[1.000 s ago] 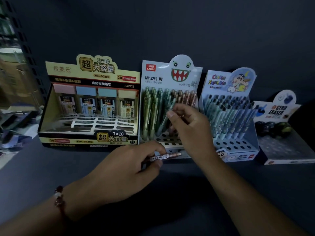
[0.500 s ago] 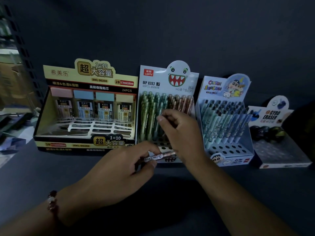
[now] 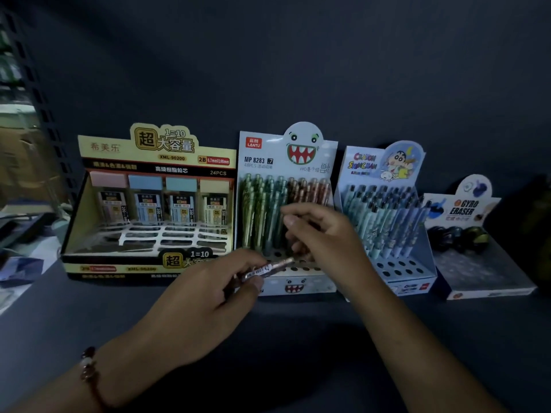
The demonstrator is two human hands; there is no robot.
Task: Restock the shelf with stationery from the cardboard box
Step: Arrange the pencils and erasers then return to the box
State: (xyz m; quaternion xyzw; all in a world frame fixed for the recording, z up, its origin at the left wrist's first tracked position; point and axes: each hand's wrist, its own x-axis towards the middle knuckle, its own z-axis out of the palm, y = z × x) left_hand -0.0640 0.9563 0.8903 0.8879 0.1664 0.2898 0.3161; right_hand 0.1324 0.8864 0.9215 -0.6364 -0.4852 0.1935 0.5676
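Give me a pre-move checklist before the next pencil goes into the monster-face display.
1. Pencil in hand: ok. The left hand pinches a pink pencil, lying roughly level.
2. Free holes in the monster-face display: ok. Empty holes show in its front rows.
3. Colour match: ok. Pink pencils stand at the back right of the display, green ones on the left.
4. Right hand free to take the pencil: cannot tell. Its fingers curl among the standing pencils; whether they hold one is hidden.
5. Way in clear: not ok. The right hand covers the holes below the pink rows.
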